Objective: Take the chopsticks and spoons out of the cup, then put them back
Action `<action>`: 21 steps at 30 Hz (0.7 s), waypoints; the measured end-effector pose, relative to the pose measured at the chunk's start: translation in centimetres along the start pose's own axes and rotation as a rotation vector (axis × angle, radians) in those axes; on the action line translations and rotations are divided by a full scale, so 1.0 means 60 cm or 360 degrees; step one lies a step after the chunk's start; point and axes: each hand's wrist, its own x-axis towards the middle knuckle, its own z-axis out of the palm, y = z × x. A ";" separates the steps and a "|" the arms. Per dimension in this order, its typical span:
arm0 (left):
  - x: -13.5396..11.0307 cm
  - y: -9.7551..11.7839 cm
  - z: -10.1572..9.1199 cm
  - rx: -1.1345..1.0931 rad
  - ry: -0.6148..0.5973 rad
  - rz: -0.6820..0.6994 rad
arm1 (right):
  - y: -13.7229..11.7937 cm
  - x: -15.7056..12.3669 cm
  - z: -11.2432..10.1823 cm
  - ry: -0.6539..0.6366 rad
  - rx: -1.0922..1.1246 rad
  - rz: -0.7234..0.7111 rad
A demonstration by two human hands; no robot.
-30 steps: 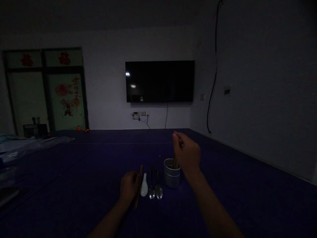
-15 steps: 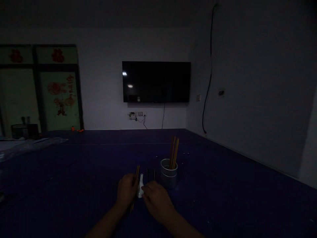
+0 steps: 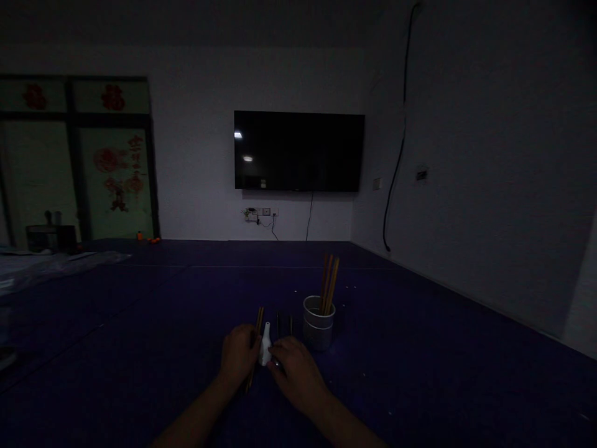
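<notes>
On the dark purple mat (image 3: 420, 348) stands a small metal cup (image 3: 318, 325) with several wooden chopsticks (image 3: 329, 284) upright in it. Left of the cup lie a pair of chopsticks (image 3: 258, 323), a white ceramic spoon (image 3: 265, 339) and two metal spoons (image 3: 283, 323). My left hand (image 3: 237, 356) rests on the lying chopsticks, fingers curled over them. My right hand (image 3: 296, 370) lies over the bowls of the metal spoons, beside the white spoon, fingers bent; the dark hides whether they grip anything.
A black television (image 3: 298, 151) hangs on the far white wall above a socket strip (image 3: 259, 214). Glass doors with red paper cuttings (image 3: 114, 171) stand at the left. Crumpled plastic sheeting (image 3: 41, 264) lies on the mat's left side. A cable (image 3: 396, 155) runs down the right wall.
My right hand left the chopsticks standing in the cup and came down to the spoons beside my left hand. The left hand has stayed on the lying chopsticks.
</notes>
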 end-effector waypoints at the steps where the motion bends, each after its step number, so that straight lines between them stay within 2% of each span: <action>1: 0.001 0.000 0.000 0.0016 -0.0019 -0.0008 | 0.001 0.000 0.001 0.0005 0.0003 0.0001; 6: 0.002 -0.001 0.000 0.0071 -0.0082 -0.0036 | -0.001 -0.004 0.004 -0.0014 0.0032 -0.0013; 16: 0.002 -0.008 0.006 0.0016 -0.0072 -0.0010 | -0.004 -0.008 0.003 -0.0221 0.0022 -0.0129; 21: 0.003 -0.009 0.006 -0.0007 -0.0079 -0.0006 | -0.004 -0.009 0.004 -0.0245 0.0025 -0.0132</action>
